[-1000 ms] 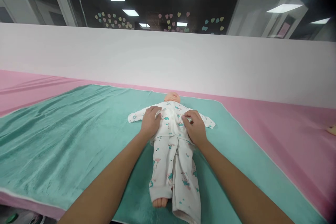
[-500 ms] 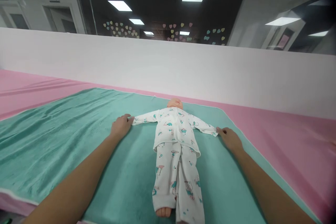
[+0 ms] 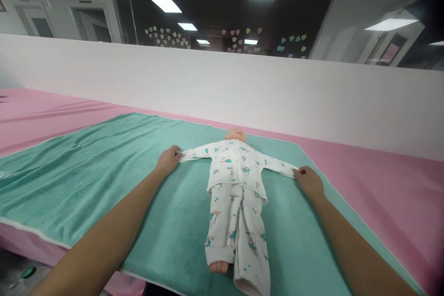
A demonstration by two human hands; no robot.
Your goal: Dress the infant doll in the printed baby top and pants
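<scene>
A baby doll (image 3: 236, 134) lies on its back on a green blanket (image 3: 166, 222), its head toward the wall. It wears a white printed long-sleeved top (image 3: 227, 162) and matching trousers (image 3: 224, 222). One foot (image 3: 218, 267) pokes out of the left trouser leg; the other foot is hidden inside the right one. My left hand (image 3: 169, 160) pinches the cuff of the sleeve on the left. On the other side, the opposite sleeve's cuff is between the fingers of my right hand (image 3: 310, 180). Both sleeves are stretched outward, and the doll's hands are not visible.
Under the blanket is a pink sheet (image 3: 374, 180). A low white wall (image 3: 208, 83) runs along the back, with a dark window (image 3: 222, 9) bearing heart stickers above it. Past the near left edge, a small green object (image 3: 28, 272) lies lower down.
The sleeve on the right is now pulled straighter and further out by my right hand. My left hand keeps its hold on the other cuff. The view has shifted slightly.
</scene>
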